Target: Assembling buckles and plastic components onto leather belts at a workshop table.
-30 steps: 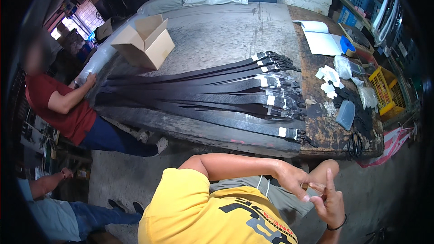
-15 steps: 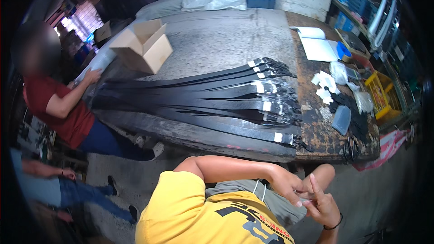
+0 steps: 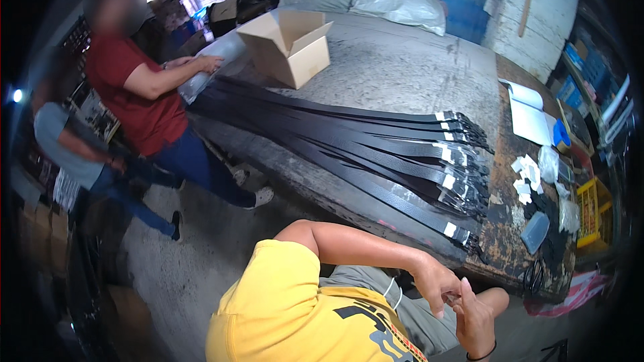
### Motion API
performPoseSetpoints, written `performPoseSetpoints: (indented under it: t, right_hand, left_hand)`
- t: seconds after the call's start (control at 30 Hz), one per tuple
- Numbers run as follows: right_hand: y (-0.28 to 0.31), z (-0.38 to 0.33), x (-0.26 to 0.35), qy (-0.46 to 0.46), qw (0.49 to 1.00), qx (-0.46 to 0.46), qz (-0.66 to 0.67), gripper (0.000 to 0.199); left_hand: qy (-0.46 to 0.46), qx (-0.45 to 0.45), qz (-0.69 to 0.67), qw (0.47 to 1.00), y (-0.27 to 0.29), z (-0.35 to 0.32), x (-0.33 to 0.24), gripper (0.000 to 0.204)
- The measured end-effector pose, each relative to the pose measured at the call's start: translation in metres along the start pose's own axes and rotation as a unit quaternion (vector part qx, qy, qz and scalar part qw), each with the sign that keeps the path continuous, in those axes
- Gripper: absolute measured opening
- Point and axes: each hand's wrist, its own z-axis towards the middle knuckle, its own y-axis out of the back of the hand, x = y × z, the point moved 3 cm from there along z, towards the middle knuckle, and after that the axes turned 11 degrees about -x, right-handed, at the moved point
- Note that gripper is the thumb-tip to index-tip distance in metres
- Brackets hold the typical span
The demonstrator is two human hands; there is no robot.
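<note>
My two hands meet in front of my lap, beside the bench's near right corner. My left hand (image 3: 437, 286) comes across from the left with its fingers bent down and closed; what they hold, if anything, is hidden. Right against its fingertips is my right hand (image 3: 475, 322), a dark band at the wrist and its fingers stretched upward. Beyond them, black straps (image 3: 376, 154) with white tags and dark buckles lie fanned out on the bench (image 3: 402, 70). Their left ends gather near a co-worker in a red shirt (image 3: 137, 84), whose hands rest on a roll of clear plastic.
An open cardboard box (image 3: 305, 60) stands behind the straps. On the right are an open notebook (image 3: 530, 114), white paper pieces (image 3: 526, 177), a translucent container (image 3: 534, 232) and a yellow crate (image 3: 589, 214). White sacks (image 3: 399, 3) lie at the back. Another person (image 3: 74, 144) stands at far left.
My view has swung left, so the bench and straps sit further right. My hands stay together; the right hand's fingers now stand closer together. The person at far left is now more upright in view.
</note>
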Motion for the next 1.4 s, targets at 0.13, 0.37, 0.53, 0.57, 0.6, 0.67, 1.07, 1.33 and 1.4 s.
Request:
performPoseSetpoints:
  t: [0.13, 0.37, 0.53, 0.57, 0.6, 0.67, 1.07, 1.33, 1.4]
  right_hand:
    - [0.002, -0.006, 0.002, 0.012, 1.0, -0.015, -0.024, 0.053]
    - [-0.008, 0.027, -0.015, -0.073, 0.989, 0.108, 0.072, 0.081]
    - [-0.022, 0.051, -0.051, -0.295, 0.777, -0.184, 0.526, 0.065]
    - [-0.032, 0.05, -0.059, -0.286, 0.716, -0.227, 0.595, 0.065]
    - [-0.043, 0.046, -0.061, -0.278, 0.673, -0.263, 0.633, 0.066]
    - [-0.06, 0.039, -0.056, -0.264, 0.707, -0.347, 0.557, 0.065]
    - [-0.097, 0.009, -0.035, -0.106, 0.932, -0.345, 0.028, 0.059]
    - [-0.093, -0.006, -0.036, -0.124, 0.935, -0.32, 0.085, 0.044]
    - [-0.081, -0.009, -0.039, -0.078, 0.943, -0.323, 0.022, 0.042]
  left_hand:
    - [0.07, 0.008, -0.104, 0.992, 0.003, -0.009, 0.001, 0.089]
    - [0.042, 0.036, -0.024, 0.998, 0.028, -0.032, -0.008, 0.066]
    - [0.024, -0.338, -0.269, 0.902, 0.105, -0.087, 0.012, 0.075]
    - [-0.111, -0.409, -0.302, 0.854, 0.106, -0.096, 0.023, 0.073]
    - [-0.114, -0.393, -0.305, 0.86, 0.095, -0.088, 0.027, 0.073]
    - [-0.047, -0.57, -0.272, 0.774, 0.077, -0.08, 0.038, 0.076]
    - [-0.052, -0.491, -0.474, 0.729, 0.033, 0.012, 0.031, 0.074]
    - [-0.141, -0.44, -0.422, 0.78, 0.05, 0.001, 0.021, 0.071]
    - [-0.103, -0.399, -0.449, 0.793, 0.067, -0.016, 0.023, 0.066]
